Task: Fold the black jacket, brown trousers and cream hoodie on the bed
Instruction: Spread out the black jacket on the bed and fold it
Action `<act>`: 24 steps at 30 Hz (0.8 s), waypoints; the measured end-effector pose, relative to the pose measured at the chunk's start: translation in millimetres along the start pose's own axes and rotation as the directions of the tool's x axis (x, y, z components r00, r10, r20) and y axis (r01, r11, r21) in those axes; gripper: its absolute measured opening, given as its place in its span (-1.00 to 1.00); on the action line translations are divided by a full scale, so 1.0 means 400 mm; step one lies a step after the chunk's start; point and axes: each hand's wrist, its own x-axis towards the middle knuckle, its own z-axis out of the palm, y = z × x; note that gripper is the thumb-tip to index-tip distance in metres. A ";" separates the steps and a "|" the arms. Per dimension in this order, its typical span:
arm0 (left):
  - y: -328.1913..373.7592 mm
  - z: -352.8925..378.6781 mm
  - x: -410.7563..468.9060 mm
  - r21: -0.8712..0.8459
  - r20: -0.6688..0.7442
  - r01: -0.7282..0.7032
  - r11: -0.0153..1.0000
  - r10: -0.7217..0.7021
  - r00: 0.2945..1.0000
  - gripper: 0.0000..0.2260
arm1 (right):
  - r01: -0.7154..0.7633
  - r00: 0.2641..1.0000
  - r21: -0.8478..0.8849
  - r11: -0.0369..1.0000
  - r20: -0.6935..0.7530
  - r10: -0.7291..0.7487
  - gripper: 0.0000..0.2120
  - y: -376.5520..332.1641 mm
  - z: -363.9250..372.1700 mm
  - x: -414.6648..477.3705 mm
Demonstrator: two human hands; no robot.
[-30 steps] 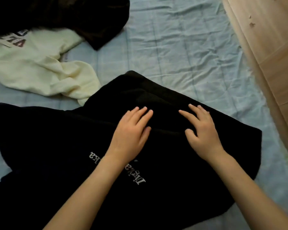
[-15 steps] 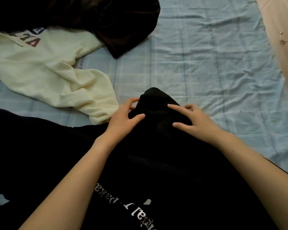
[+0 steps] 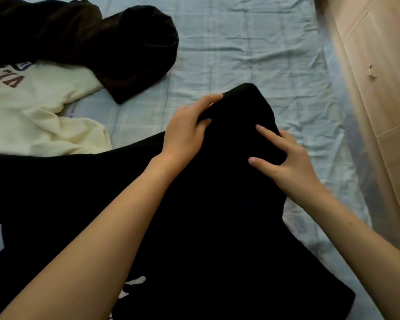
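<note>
Pinching the black jacket [image 3: 217, 204] on the bed [image 3: 240, 42], your left hand [image 3: 185, 132] and right hand [image 3: 289, 162] grip its far end. Cream hoodie [image 3: 39, 116] and brown trousers [image 3: 90, 38] lie beyond the jacket's left side

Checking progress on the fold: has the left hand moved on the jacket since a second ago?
Yes. The left hand went from lying flat to gripping the jacket edge, nearer the hoodie.

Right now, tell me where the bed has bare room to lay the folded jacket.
The widest bare sheet lies beyond the black jacket, between the brown trousers and the wooden cupboard. A narrow strip runs along the jacket's right. The left is crowded: the cream hoodie and trousers overlap there.
</note>
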 end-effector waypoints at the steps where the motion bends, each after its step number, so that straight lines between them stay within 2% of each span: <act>1: 0.036 0.029 0.038 0.040 -0.007 -0.050 0.998 0.050 0.999 -0.49 | -0.009 0.999 -0.007 1.000 -0.034 0.009 -0.38 0.011 -0.045 0.006; 4: 0.138 0.120 0.150 0.135 -0.030 -0.173 0.976 0.178 0.984 -0.49 | -0.034 0.991 -0.033 0.999 -0.129 0.029 -0.37 0.049 -0.166 0.031; 7: 0.167 0.221 0.236 0.301 0.007 -0.199 0.932 0.207 0.978 -0.50 | -0.057 0.978 -0.084 0.995 -0.206 0.039 -0.38 0.111 -0.218 0.082; 9: 0.137 0.280 0.260 0.430 0.098 -0.146 0.891 0.115 0.989 -0.51 | -0.106 0.985 -0.146 0.984 -0.151 0.084 -0.37 0.160 -0.205 0.119; 11: 0.100 0.322 0.236 0.531 0.157 -0.083 0.844 -0.002 0.988 -0.50 | -0.166 0.986 -0.231 0.959 -0.035 0.162 -0.38 0.205 -0.175 0.129; 13: 0.076 0.343 0.158 0.607 0.166 -0.109 0.787 0.009 0.986 -0.50 | -0.130 0.990 -0.454 0.882 -0.007 0.143 -0.42 0.234 -0.144 0.097; 14: 0.072 0.347 0.105 0.602 0.165 -0.147 0.785 0.057 0.985 -0.51 | -0.059 0.998 -0.560 0.827 -0.026 0.054 -0.45 0.240 -0.128 0.067; 16: 0.061 0.349 -0.018 0.543 0.174 -0.193 0.817 0.116 0.978 -0.50 | 0.040 0.994 -0.618 0.785 -0.054 -0.093 -0.47 0.238 -0.076 -0.017; 18: 0.037 0.353 -0.116 0.535 0.238 -0.185 0.824 0.064 0.969 -0.47 | 0.020 0.997 -0.591 0.806 -0.051 -0.062 -0.42 0.238 -0.015 -0.095; 21: -0.026 0.373 -0.172 0.600 0.329 -0.155 0.785 -0.066 0.942 -0.44 | -0.047 0.998 -0.626 0.779 0.001 0.061 -0.40 0.285 0.032 -0.136; 24: -0.058 0.391 -0.167 0.622 0.353 -0.171 0.764 -0.078 0.932 -0.46 | -0.033 0.997 -0.617 0.787 0.033 0.068 -0.43 0.312 0.036 -0.116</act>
